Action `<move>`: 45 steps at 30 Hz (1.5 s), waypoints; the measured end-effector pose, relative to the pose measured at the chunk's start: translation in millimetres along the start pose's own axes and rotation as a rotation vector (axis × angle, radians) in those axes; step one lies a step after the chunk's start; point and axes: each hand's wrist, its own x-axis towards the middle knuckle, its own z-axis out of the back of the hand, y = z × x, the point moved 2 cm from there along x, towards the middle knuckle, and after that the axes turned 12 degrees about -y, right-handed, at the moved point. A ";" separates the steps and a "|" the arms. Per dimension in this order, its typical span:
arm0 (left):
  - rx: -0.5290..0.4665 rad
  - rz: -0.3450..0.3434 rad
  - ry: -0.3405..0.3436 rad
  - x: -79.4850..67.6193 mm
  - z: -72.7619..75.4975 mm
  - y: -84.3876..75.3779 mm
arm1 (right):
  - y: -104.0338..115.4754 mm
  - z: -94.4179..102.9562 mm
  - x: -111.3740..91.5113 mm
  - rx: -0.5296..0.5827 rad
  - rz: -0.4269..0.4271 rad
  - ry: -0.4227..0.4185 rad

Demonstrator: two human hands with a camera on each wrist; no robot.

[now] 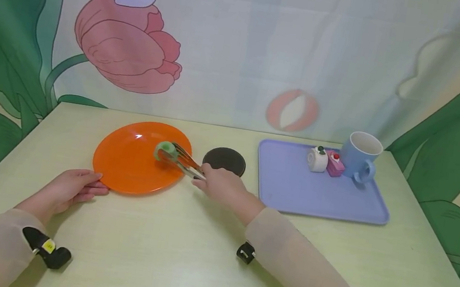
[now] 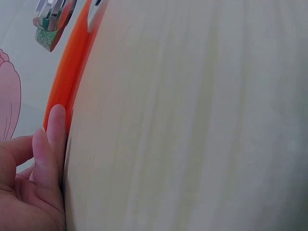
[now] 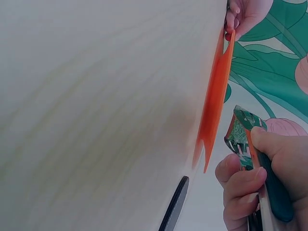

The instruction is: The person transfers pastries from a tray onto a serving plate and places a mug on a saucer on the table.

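Observation:
My left hand (image 1: 75, 188) pinches the near left rim of an orange plate (image 1: 130, 168), thumb at the edge and fingers low beside it. With my right hand (image 1: 225, 188) I grip a pair of metal tongs (image 1: 188, 168); a dark green handle shows under the thumb in the right wrist view. Between the tong tips is a small round green cake-like piece (image 1: 162, 147), over the right part of the plate. The right wrist view shows this green piece (image 3: 237, 132) held above the level of the plate rim (image 3: 217, 103).
A round black coaster-like disc (image 1: 225, 159) lies just beyond my right hand. On the right, a lavender tray (image 1: 314, 203) bears a white roll cake (image 1: 317, 160), a pink cake slice (image 1: 335, 165) and a blue mug (image 1: 355, 157). A printed curtain (image 1: 225, 53) hangs behind the table.

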 end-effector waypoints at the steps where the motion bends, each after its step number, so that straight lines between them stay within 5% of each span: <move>1: 0.000 0.000 0.000 0.0 -0.4 -0.4 | 0.6 -0.1 0.3 0.001 0.002 0.000; 45: -0.004 0.012 0.023 -1.3 -0.6 -2.8 | 25.0 -15.9 12.8 -0.024 0.049 0.048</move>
